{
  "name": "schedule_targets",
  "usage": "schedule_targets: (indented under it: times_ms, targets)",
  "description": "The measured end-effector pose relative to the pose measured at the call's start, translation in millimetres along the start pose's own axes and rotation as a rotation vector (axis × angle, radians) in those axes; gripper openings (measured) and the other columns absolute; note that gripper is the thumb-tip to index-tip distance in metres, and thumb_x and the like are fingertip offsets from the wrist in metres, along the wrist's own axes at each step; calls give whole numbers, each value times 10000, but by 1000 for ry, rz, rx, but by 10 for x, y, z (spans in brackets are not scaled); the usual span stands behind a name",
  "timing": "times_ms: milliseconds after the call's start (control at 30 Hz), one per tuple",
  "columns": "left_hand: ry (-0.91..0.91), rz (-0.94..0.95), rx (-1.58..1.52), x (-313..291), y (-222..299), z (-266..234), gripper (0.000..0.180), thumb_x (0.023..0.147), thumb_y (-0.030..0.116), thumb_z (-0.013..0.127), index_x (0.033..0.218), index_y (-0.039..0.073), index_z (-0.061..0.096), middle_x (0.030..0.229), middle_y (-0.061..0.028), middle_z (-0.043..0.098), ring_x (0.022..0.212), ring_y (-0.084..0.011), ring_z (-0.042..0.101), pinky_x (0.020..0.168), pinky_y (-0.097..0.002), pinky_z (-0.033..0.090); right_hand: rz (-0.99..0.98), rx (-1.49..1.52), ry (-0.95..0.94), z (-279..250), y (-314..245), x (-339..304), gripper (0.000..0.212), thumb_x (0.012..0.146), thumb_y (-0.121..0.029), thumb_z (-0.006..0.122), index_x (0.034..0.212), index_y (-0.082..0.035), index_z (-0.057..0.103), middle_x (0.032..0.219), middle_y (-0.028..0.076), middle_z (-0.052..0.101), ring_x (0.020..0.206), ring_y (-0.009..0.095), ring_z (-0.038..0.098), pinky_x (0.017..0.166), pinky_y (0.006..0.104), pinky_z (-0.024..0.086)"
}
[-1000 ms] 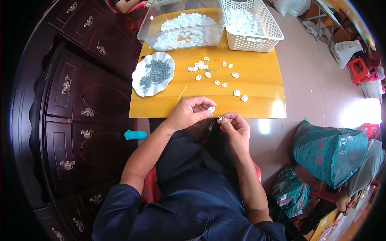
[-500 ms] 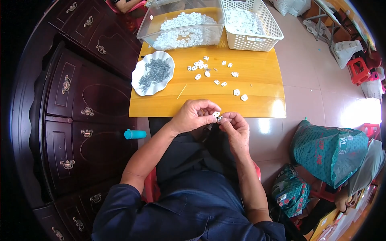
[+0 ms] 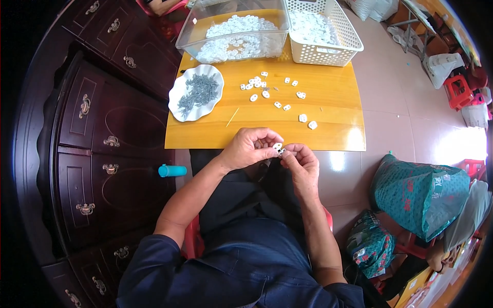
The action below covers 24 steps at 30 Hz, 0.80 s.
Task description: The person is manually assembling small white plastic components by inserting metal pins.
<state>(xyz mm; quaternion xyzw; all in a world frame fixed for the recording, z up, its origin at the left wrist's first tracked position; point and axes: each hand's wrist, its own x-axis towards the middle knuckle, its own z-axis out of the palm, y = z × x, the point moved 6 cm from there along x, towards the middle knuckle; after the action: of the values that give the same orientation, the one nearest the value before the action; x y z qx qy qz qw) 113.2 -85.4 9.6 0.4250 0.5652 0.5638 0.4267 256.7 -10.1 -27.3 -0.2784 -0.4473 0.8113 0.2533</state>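
Just beyond the table's near edge, my left hand (image 3: pixel 249 147) pinches a small white plastic piece with dark holes (image 3: pixel 277 146) between thumb and fingers. Right beside it, my right hand (image 3: pixel 302 163) is closed with thumb and forefinger on a smaller white part (image 3: pixel 282 151); the two parts meet or nearly meet, and fingertips hide the contact. Several similar white two-holed pieces (image 3: pixel 253 97) lie scattered on the wooden table (image 3: pixel 195 136). A few tiny metal pins (image 3: pixel 276 89) lie among them. On the left, a white scalloped dish (image 3: pixel 177 95) holds a heap of grey metal pins (image 3: pixel 197 92).
A clear plastic bin (image 3: pixel 231 43) and a cream perforated basket (image 3: pixel 328 57), both with white parts, stand at the far edge. A thin yellow stick (image 3: pixel 232 117) lies near the dish. Dark cabinets (image 3: pixel 113 169) line the left; green bags (image 3: pixel 416 195) sit on the right.
Both hands keep almost the same place and grip. The white piece in my left hand appears slightly turned, and the whole view has shifted a little.
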Motion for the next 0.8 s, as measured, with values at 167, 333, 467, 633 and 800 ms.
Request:
schedule_targets:
  times_ms: [167, 333, 467, 633, 800]
  targets:
    - [-12, 23, 65, 9, 27, -3, 233, 871, 27, 761, 1096, 32, 701, 882, 27, 690, 767, -18, 610, 710, -184, 508, -27, -19, 17, 16, -21, -1, 110, 950, -60, 675, 1044, -7, 653, 870, 23, 692, 759, 65, 612, 723, 211, 498]
    - [-19, 67, 152, 24, 29, 19, 211, 856, 2, 757, 1059, 16, 700, 819, 31, 632, 708, -27, 558, 644, -197, 487, -47, -42, 6, 23, -34, -2, 113, 951, -59, 674, 1048, -5, 652, 867, 20, 691, 761, 60, 609, 724, 210, 497]
    - [-14, 51, 165, 31, 46, 28, 205, 842, 21, 772, 1040, 17, 717, 789, 22, 636, 700, -37, 568, 635, -206, 488, -55, -41, -3, 11, -30, 1, 115, 950, -54, 674, 1050, -3, 651, 868, 19, 694, 760, 59, 611, 729, 209, 501]
    - [-10, 57, 193, 32, 62, 23, 201, 840, 27, 772, 1035, 15, 728, 787, 18, 643, 692, -44, 572, 630, -209, 488, -18, -32, 13, -7, 14, 11, 143, 950, -55, 678, 1078, 5, 654, 891, 36, 707, 762, 73, 626, 729, 214, 508]
    - [-34, 76, 208, 42, 87, 46, 196, 842, 30, 765, 1034, 15, 733, 784, 14, 637, 689, -62, 573, 619, -225, 481, 61, -15, 3, -20, 62, 22, 150, 959, -57, 670, 1084, 24, 664, 891, 40, 705, 760, 78, 621, 715, 220, 509]
